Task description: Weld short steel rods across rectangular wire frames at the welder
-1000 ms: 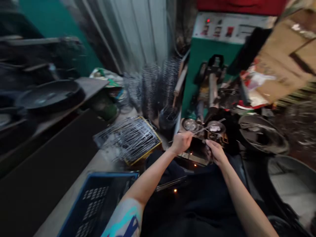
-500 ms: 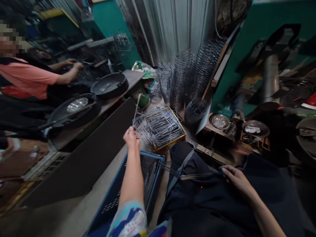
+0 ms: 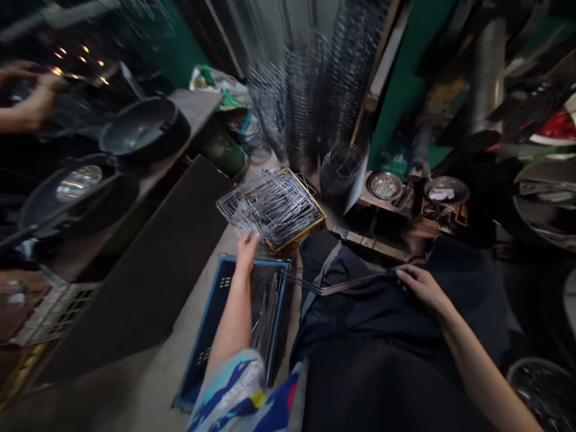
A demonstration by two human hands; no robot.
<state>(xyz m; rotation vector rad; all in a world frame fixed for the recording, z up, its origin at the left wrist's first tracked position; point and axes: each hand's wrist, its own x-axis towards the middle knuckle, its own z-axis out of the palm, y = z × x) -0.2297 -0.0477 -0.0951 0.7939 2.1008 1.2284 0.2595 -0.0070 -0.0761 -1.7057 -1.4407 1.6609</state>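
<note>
Wire frames (image 3: pixel 270 207): thin grey metal, stacked askew on a yellow tray (image 3: pixel 310 227) on the bench, left of centre. Left hand (image 3: pixel 248 251): arm stretched forward, fingers up at the stack's near edge; cannot tell whether it grips. Blue crate (image 3: pixel 216 312) under the forearm. Right hand (image 3: pixel 420 288): palm down, fingers slack on the dark lap (image 3: pixel 382 336), fingertips at the end of a bent wire (image 3: pixel 342 285).

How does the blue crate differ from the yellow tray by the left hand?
The blue crate is deep with slotted walls, wire pieces lying low inside; the yellow tray is shallow, its wire frames piled above the rim. The crate sits under the left forearm; the tray lies just past the left hand. Both hold wire parts.
</note>
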